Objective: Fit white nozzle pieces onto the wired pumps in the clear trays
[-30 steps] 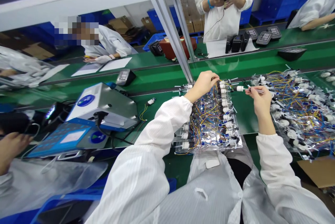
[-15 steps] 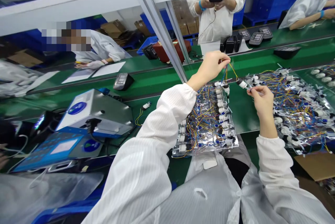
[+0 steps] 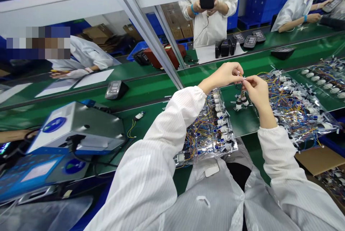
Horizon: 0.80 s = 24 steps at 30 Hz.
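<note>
My left hand (image 3: 228, 74) and my right hand (image 3: 258, 90) meet fingertip to fingertip, both closed in a pinch on thin wires. Below them hang small white-and-black cylindrical parts (image 3: 238, 104), which look like little motors or pumps, on these wires. The exact wire ends are hidden by my fingers. Under my left forearm lies a silvery bag (image 3: 206, 141) covered with rows of similar wired parts. Right of my right hand spreads a second pile of wired parts (image 3: 295, 105) on plastic.
Left stands a grey and blue machine (image 3: 99, 126) with a cable, near a single wired part (image 3: 139, 116). A metal post (image 3: 151, 40) rises ahead. Co-workers sit across the green conveyor (image 3: 151, 84), with display units (image 3: 250, 42) there. An open cardboard box (image 3: 318, 161) sits low right.
My right hand has moved left and up to meet my left hand. The wired parts now hang together beneath both hands. The view has shifted somewhat to the right.
</note>
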{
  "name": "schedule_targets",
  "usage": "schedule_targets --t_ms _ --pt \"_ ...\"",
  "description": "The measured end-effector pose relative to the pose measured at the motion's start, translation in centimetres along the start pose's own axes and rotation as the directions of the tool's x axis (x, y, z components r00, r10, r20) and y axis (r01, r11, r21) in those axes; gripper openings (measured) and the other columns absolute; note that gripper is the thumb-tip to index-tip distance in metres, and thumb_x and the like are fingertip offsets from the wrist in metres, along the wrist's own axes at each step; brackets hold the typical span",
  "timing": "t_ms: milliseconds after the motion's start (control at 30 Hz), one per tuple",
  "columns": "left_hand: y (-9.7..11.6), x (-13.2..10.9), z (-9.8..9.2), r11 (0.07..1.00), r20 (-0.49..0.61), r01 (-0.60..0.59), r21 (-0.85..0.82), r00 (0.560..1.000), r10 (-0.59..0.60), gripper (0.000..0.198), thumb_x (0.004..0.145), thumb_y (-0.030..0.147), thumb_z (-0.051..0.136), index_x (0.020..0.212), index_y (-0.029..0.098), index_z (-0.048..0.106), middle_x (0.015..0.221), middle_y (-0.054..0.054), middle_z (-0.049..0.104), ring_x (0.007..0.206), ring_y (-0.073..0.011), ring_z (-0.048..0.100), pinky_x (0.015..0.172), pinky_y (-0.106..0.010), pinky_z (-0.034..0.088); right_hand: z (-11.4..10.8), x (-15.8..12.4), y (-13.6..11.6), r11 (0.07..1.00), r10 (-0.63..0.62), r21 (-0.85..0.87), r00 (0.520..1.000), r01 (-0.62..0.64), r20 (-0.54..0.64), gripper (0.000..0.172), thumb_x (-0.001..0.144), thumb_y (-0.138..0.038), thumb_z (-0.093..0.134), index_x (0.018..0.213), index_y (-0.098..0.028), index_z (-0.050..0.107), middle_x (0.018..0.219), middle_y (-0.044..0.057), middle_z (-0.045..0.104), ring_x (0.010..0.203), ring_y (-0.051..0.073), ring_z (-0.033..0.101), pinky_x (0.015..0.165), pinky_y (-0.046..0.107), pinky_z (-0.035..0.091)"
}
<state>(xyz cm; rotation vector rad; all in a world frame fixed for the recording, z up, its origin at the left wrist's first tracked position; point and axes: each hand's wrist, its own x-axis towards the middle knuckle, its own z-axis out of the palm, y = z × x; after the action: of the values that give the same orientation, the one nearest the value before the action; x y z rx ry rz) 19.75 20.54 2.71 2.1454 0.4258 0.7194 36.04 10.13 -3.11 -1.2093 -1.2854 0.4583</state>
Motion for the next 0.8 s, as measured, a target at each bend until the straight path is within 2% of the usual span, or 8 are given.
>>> schedule_targets --t_ms 100,200,300,400,500,633,700,800 --pt "0.0 0.3 0.6 0.997 0.005 0.006 -0.077 1.0 -0.005 0.026 0.087 0.034 0.081 0.099 0.013 0.072 0.085 -0.009 0.076 0.076 -0.0172 0.073 0.078 -0.035 0.061 -0.5 -0.6 -0.2 1.0 0.026 -0.003 1.0 -0.025 0.003 0.023 0.089 -0.046 0.075 0.087 -0.023 0.072 0.072 0.0 0.071 0.061 0.02 0.069 0.059 0.034 0.06" --pt "0.0 0.2 1.1 0.998 -0.037 0.007 -0.065 0.999 -0.01 0.027 0.088 0.037 0.08 0.098 0.012 0.075 0.087 -0.01 0.077 0.079 -0.0179 0.073 0.082 -0.036 0.061 -0.8 -1.1 -0.4 0.999 0.05 -0.008 0.998 -0.051 -0.024 0.025 0.09 -0.048 0.074 0.087 -0.024 0.072 0.067 -0.001 0.068 0.055 0.019 0.066 0.054 0.033 0.058" --pt "-0.5 -0.2 1.1 0.999 -0.111 0.016 -0.03 0.994 -0.019 0.028 0.091 0.038 0.076 0.1 0.012 0.076 0.09 -0.009 0.077 0.082 -0.0177 0.073 0.084 -0.035 0.061 -1.2 -1.7 -0.6 0.999 0.021 -0.036 0.98 -0.029 -0.195 0.026 0.092 -0.049 0.072 0.088 -0.024 0.071 0.071 0.0 0.067 0.057 0.018 0.065 0.06 0.034 0.058" --pt "-1.7 -0.4 0.7 0.999 -0.215 0.04 -0.028 0.976 -0.045 0.026 0.095 0.037 0.07 0.102 0.012 0.075 0.092 -0.009 0.076 0.084 -0.0175 0.072 0.084 -0.034 0.06 -1.9 -2.4 -1.3 0.993 -0.08 -0.102 0.946 0.05 -0.313 0.028 0.095 -0.052 0.069 0.089 -0.025 0.07 0.08 0.002 0.068 0.071 0.02 0.068 0.074 0.037 0.061" --pt "-2.9 0.3 0.4 0.997 -0.308 0.064 -0.04 0.948 -0.073 0.025 0.099 0.036 0.066 0.109 0.014 0.073 0.092 -0.008 0.074 0.087 -0.0179 0.071 0.085 -0.034 0.06 -2.2 -2.8 -2.3 0.988 -0.135 -0.118 0.937 0.101 -0.321 0.032 0.098 -0.056 0.064 0.093 -0.025 0.068 0.083 0.003 0.066 0.082 0.022 0.07 0.081 0.039 0.062" --pt "-3.3 1.7 0.6 0.998 -0.359 0.044 -0.047 0.932 -0.058 0.027 0.101 0.037 0.064 0.118 0.017 0.072 0.101 -0.008 0.071 0.097 -0.0202 0.069 0.088 -0.036 0.06 -2.0 -2.5 -2.9 0.991 -0.134 -0.037 0.945 0.128 -0.299 0.036 0.1 -0.062 0.058 0.097 -0.026 0.063 0.087 0.004 0.066 0.082 0.022 0.073 0.079 0.04 0.063" --pt "-2.9 2.1 1.0 0.997 -0.348 0.025 -0.071 0.936 -0.048 0.028 0.101 0.036 0.063 0.12 0.017 0.072 0.102 -0.008 0.07 0.099 -0.0205 0.068 0.088 -0.037 0.06 -1.8 -2.3 -2.6 0.992 -0.122 0.006 0.964 0.127 -0.235 0.037 0.099 -0.063 0.06 0.096 -0.026 0.062 0.086 0.003 0.066 0.08 0.021 0.073 0.077 0.038 0.063" --pt "-2.1 2.1 1.5 0.993 -0.282 -0.002 -0.117 0.959 -0.031 0.026 0.099 0.033 0.067 0.118 0.017 0.074 0.097 -0.007 0.07 0.096 -0.0201 0.068 0.086 -0.037 0.059 -1.6 -2.1 -2.0 0.994 -0.1 0.023 0.97 0.108 -0.222 0.037 0.1 -0.064 0.058 0.097 -0.027 0.061 0.083 0.002 0.066 0.078 0.02 0.074 0.073 0.036 0.063"
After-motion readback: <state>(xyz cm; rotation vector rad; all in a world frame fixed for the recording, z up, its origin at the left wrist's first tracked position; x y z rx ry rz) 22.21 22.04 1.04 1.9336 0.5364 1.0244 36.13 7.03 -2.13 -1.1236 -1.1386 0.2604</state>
